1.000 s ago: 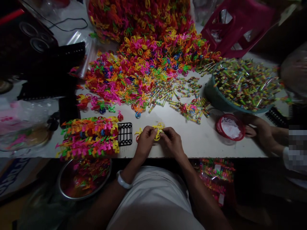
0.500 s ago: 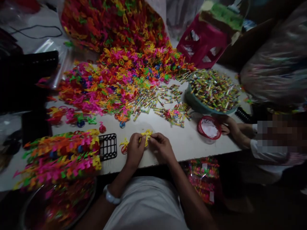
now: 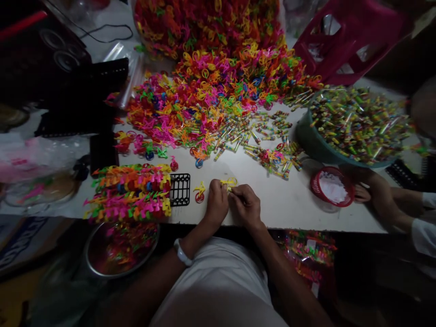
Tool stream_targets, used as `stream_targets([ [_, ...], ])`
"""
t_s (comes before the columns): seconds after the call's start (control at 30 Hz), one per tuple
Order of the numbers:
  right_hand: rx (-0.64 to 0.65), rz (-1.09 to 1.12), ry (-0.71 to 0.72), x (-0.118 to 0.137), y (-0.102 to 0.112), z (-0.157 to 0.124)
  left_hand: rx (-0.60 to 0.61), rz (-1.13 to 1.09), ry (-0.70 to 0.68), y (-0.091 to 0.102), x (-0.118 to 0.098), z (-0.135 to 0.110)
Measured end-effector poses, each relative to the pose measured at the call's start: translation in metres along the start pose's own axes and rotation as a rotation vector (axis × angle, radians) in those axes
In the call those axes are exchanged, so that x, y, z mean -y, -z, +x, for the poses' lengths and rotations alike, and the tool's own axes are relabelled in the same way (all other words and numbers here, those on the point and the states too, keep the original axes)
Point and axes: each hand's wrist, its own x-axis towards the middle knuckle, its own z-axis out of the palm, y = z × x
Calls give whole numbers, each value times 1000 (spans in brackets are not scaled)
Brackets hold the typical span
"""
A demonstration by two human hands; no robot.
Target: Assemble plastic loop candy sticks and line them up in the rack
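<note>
My left hand (image 3: 216, 203) and my right hand (image 3: 245, 205) are together at the near edge of the white table (image 3: 289, 204), both with fingers closed on one small yellow plastic toy piece (image 3: 229, 182). A second small toy with a yellow top and red wheel (image 3: 199, 192) lies just left of my left hand. A black grid tray (image 3: 179, 189) sits further left, with rows of assembled colourful toys (image 3: 129, 191) lined up on it.
A large heap of colourful plastic toy parts (image 3: 218, 86) covers the table's far middle. A teal basin of small wrapped tubes (image 3: 354, 125) and a red basket (image 3: 331, 187) stand at right, by another person's hand (image 3: 371, 190). A metal bowl (image 3: 121, 247) sits below left.
The camera view swung right and back again. My hands stay together on the yellow piece, working it with small finger movements; the other person's hand stays by the red basket.
</note>
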Motion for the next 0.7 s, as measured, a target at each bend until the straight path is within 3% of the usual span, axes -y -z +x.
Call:
stream_targets([
  [0.2, 56, -45, 87, -3, 7, 1, 126, 2, 54, 6, -4, 8],
  [0.4, 75, -32, 43, 1, 5, -4, 156, 10, 63, 3, -5, 7],
  [0.5, -11, 63, -118, 3, 3, -5, 175, 34, -65, 3, -7, 6],
  [0.57, -104, 63, -215, 1, 13, 0, 151, 138, -180, 10, -6, 7],
  [0.63, -243, -63, -207, -5, 35, 11, 76, 333, -258, 22, -2, 5],
  [0.7, -407, -299, -99, -15, 62, 23, -2, 560, -274, 36, 8, 1],
])
